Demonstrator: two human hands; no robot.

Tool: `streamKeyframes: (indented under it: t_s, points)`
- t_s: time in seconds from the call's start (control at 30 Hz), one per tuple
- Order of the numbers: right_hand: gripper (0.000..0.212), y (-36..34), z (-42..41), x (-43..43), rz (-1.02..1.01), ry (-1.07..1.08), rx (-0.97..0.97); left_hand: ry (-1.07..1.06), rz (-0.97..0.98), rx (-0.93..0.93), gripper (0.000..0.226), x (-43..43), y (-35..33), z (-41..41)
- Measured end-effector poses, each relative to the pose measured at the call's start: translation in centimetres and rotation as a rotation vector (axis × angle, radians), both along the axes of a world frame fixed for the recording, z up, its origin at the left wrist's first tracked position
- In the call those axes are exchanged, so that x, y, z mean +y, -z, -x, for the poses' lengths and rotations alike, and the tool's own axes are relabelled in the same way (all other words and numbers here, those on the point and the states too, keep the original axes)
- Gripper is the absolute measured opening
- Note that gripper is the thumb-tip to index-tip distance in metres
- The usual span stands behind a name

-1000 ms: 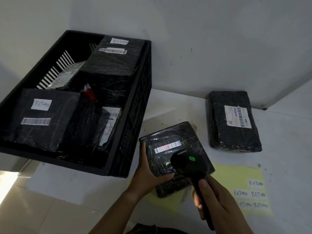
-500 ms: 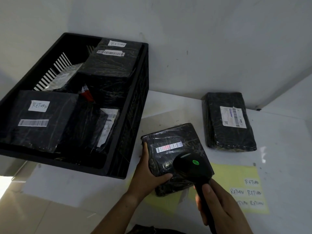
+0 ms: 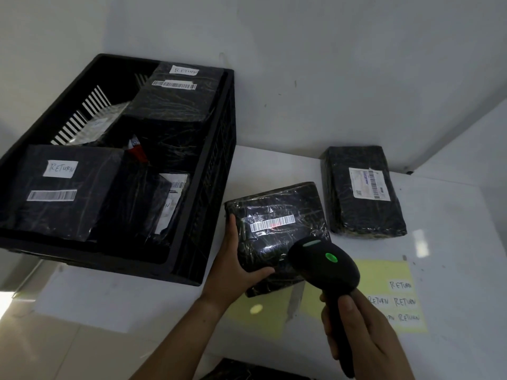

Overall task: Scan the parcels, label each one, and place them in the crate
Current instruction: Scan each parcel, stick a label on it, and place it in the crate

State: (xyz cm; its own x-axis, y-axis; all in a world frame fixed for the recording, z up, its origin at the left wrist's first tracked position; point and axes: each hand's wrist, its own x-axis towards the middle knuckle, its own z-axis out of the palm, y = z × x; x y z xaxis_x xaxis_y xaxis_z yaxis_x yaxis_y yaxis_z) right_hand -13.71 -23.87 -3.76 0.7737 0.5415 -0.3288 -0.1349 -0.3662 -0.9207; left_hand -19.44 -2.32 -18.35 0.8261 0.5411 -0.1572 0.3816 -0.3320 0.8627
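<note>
The black crate (image 3: 216,165) on the left holds wrapped parcels (image 3: 90,212) labelled "RETURN". Just beside it, the left hand (image 3: 233,272) grips a black parcel (image 3: 285,204) by its near-left edge, its barcode strip (image 3: 273,222) facing up and running left to right. The right hand (image 3: 359,335) is wrapped round the handle of the scanner (image 3: 326,266), nose toward that strip. The yellow sheet (image 3: 384,272) reads "RETURN".
</note>
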Motion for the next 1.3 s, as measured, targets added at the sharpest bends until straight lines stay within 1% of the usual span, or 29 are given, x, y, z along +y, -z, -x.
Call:
streamKeyframes:
  t_s: [0.07, 0.1, 0.17, 0.27, 0.3, 0.63, 0.8, 0.87, 1.0, 1.03, 1.07, 1.13, 1.23, 1.3]
  points:
    - [0.047, -0.2, 0.2, -0.2, -0.016, -0.009, 0.009, 0.004, -0.009, -0.004, 0.139, -0.1, -0.1, 0.1]
    - [0.046, -0.3, 0.3, -0.3, -0.024, -0.013, 0.016, 0.006, -0.011, -0.006, 0.138, -0.1, -0.1, 0.1]
    - [0.05, -0.4, 0.5, -0.6, -0.035, 0.0, 0.022, 0.01, -0.011, -0.01, 0.138, -0.1, -0.2, 0.1]
    - [0.072, -0.3, 0.8, -1.0, -0.034, 0.026, 0.008, 0.016, -0.018, -0.017, 0.137, -0.2, -0.2, 0.2]
    - [0.075, -0.3, 0.9, -1.1, -0.035, 0.034, 0.007, 0.02, -0.023, -0.017, 0.136, -0.2, -0.2, 0.2]
    - [0.075, -0.7, 1.3, -1.9, -0.066, 0.033, -0.002, 0.019, -0.035, -0.008, 0.136, -0.2, -0.3, 0.2]
    - [0.074, -0.5, 1.3, -2.1, -0.037, 0.005, -0.009, 0.024, -0.024, -0.013, 0.137, -0.3, -0.7, 0.2]
    - [0.066, 0.0, 0.8, -1.9, -0.018, 0.031, -0.038, 0.017, -0.017, -0.014, 0.137, -0.3, -0.9, 0.1]
    - [0.041, 4.2, -2.4, -2.6, 0.035, 0.174, -0.057, -0.011, 0.029, -0.015, 0.139, 0.3, -0.9, -0.5]
    - [0.03, 5.7, -3.4, -3.1, 0.067, 0.189, -0.068, -0.012, 0.055, -0.007, 0.139, 0.5, -0.9, -0.7]
    - [0.025, 7.2, -4.5, -3.7, 0.112, 0.19, -0.073, -0.01, 0.083, 0.004, 0.139, 0.8, -0.8, -0.9]
    - [0.033, 10.2, -6.1, -4.5, 0.21, 0.172, -0.089, 0.0, 0.115, 0.033, 0.138, 1.5, -0.5, -1.3]
    - [0.037, 14.1, -7.8, -4.9, 0.325, 0.138, -0.097, 0.007, 0.159, 0.083, 0.136, 2.7, 0.0, -2.2]
    - [0.042, 16.5, -8.6, -4.7, 0.361, 0.137, -0.09, 0.006, 0.182, 0.113, 0.133, 3.2, 0.0, -2.8]
